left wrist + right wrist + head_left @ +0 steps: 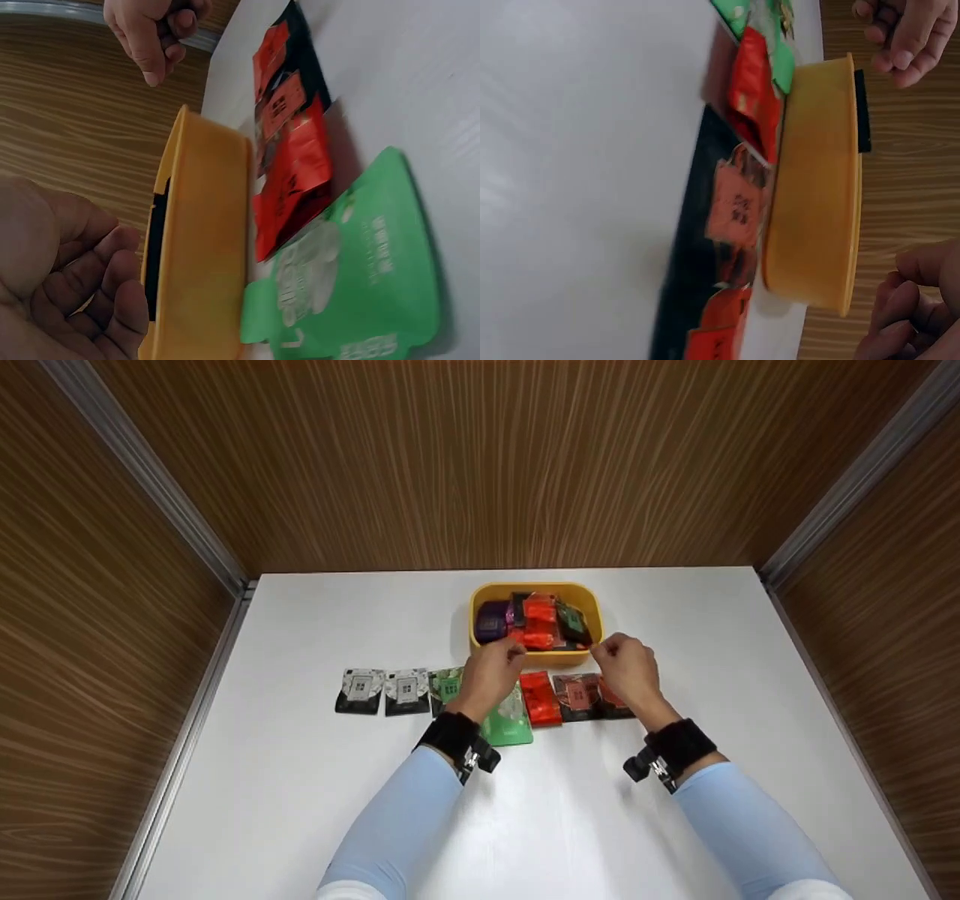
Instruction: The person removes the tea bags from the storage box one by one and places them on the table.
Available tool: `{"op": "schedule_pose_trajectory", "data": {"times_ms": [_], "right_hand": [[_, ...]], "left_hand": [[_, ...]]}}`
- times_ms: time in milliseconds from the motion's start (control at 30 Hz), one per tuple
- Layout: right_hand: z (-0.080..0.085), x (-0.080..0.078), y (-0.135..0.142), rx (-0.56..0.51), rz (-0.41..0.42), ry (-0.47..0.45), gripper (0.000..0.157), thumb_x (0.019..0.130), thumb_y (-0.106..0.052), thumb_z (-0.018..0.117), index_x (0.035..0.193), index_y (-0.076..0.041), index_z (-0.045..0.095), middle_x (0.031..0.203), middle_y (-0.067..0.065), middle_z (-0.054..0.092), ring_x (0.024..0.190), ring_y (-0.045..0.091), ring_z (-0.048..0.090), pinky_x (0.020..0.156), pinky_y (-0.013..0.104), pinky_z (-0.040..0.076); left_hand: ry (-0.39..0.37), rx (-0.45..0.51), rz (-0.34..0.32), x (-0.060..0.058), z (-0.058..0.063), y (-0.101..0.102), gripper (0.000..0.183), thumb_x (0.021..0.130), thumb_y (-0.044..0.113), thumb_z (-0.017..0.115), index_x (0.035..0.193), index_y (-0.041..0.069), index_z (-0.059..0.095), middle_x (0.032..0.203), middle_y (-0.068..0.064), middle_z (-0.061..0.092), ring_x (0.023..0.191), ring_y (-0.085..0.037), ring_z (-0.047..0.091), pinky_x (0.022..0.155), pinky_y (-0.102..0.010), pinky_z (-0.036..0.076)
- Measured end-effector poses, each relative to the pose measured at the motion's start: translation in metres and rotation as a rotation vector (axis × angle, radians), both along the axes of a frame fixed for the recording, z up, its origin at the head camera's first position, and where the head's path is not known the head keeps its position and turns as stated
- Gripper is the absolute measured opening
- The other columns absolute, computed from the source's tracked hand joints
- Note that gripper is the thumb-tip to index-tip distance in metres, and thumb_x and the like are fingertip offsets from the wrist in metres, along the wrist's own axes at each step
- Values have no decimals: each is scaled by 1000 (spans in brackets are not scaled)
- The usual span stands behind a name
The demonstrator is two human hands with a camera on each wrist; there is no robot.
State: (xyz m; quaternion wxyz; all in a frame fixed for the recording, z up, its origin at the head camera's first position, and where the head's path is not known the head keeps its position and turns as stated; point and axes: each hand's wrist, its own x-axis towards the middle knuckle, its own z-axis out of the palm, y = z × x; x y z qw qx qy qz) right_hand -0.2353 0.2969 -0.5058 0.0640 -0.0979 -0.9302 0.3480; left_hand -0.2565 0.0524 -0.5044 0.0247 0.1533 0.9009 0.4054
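Note:
A yellow tub (536,658) filled with small packets stands near the back of the white table. At its front left corner my left hand (491,673) hovers with loosely bent fingers; in the left wrist view nothing shows between them. My right hand (628,667) is by the front right corner, likewise loosely curled and holding nothing visible. Below the hands lies a row of packets: two black-and-white packets (360,690), green ones partly hidden by my left hand, a large green packet (510,724), a red packet (541,699) and dark packets with red labels (577,697).
Inside the tub lie red packets (539,622), a purple packet (492,620) and a dark green packet (573,620). Wood-grain panels (495,465) rise behind the white table (300,795) and on both sides, with metal strips along the edges.

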Motion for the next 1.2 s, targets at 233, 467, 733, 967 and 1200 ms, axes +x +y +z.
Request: {"op": "schedule_pose_trajectory", "data": {"times_ms": [233,467,733,967,1200], "right_hand": [[20,-29,-34,39,59,8,26,104,-28,64,95,-6,75,77,4,66,66,20,57,59,33,44],[14,-52,-53,169,30,-142,35,103,-38,65,79,-14,63,71,2,60,66,22,57,58,38,44],[1,-56,-70,368,22,-220,44,102,-49,62,94,-7,71,104,19,76,92,39,73,78,54,59],[-9,-56,-74,345,-20,-181,36,101,-40,64,105,-6,73,110,20,76,98,42,73,84,59,59],[-13,-55,-73,291,-4,-166,24,100,-29,64,105,-7,72,110,19,76,99,40,73,86,57,58]], "left_hand": [[-11,-73,-12,-20,20,5,24,107,17,59,124,9,75,106,-3,78,84,-17,70,78,-32,55],[21,-334,-48,-22,15,27,33,103,26,69,134,15,72,125,-6,75,119,-30,64,98,-44,55],[56,-462,-50,-14,2,36,39,101,24,65,140,17,67,136,-11,67,120,-37,62,97,-58,55],[80,-477,-36,-7,-7,37,36,103,20,60,137,12,67,134,-13,67,116,-37,63,94,-57,55],[81,-472,-24,-5,-13,34,41,103,18,59,143,8,63,129,-15,68,115,-35,62,96,-54,53]]}}
